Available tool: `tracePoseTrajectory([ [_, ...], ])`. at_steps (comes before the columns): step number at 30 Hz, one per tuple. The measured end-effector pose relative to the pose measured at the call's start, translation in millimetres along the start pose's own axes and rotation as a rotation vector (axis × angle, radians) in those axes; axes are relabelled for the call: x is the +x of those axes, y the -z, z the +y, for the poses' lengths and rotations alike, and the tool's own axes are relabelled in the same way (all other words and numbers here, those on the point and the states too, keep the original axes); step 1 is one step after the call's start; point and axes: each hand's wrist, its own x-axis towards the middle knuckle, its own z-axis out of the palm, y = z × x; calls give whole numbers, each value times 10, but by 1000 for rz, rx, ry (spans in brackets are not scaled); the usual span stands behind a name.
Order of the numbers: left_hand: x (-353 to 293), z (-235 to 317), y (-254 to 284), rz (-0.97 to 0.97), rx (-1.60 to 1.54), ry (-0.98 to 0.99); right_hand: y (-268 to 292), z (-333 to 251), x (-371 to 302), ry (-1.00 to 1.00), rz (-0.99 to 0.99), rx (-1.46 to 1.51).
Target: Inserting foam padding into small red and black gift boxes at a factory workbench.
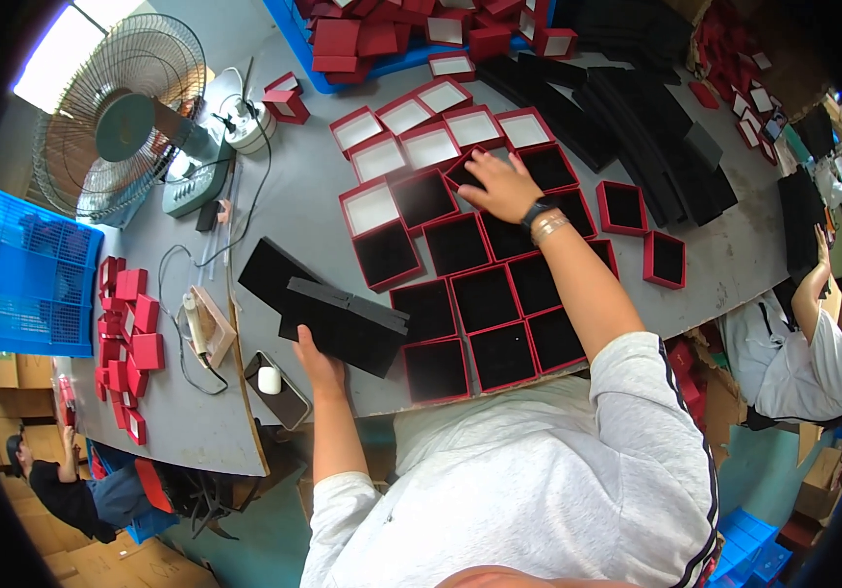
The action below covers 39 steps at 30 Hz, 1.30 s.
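My left hand (320, 365) grips a small stack of black foam pads (343, 338) at its lower edge, beside the rows of boxes. My right hand (501, 186) reaches into the far rows with fingers spread, lying on a tilted red box (454, 174) with a dark inside; its fingers partly hide that box. Toward me stand several open red boxes lined with black (488, 296), set close together in rows. Beyond them are open red boxes with white insides (429, 145). A watch sits on my right wrist.
Long black foam strips (637, 147) lie at the back right, near two separate black-lined boxes (623, 208). A blue crate (318, 73) of red boxes stands at the back. Leftward are a fan (125, 127), cables, a phone (279, 392) and more red boxes (147, 351).
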Motion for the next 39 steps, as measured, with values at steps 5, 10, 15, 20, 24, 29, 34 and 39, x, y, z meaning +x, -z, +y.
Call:
tracePoseTrajectory([
  [5,-21,-29,82,23,-5,13,650,93,-216,-179,637,676],
  [10,4,-16,26,-14,-38,2,894,158,-886,-254,606,768],
  [15,-78,103,-39,44,-81,55,855,229,-1763,-501,597,903],
  [20,-261,297,-222,81,-117,44,801,362,-2470,-649,507,774],
  [24,-538,456,-604,142,-84,139,517,294,-2767,-673,473,580],
  [29,-663,156,-838,-15,-120,208,388,78,-2660,-798,644,602],
  [34,-729,-61,-972,-89,-170,246,446,25,-2509,-769,611,780],
  [39,-706,89,-836,-129,-205,211,580,14,-2548,-688,669,586],
])
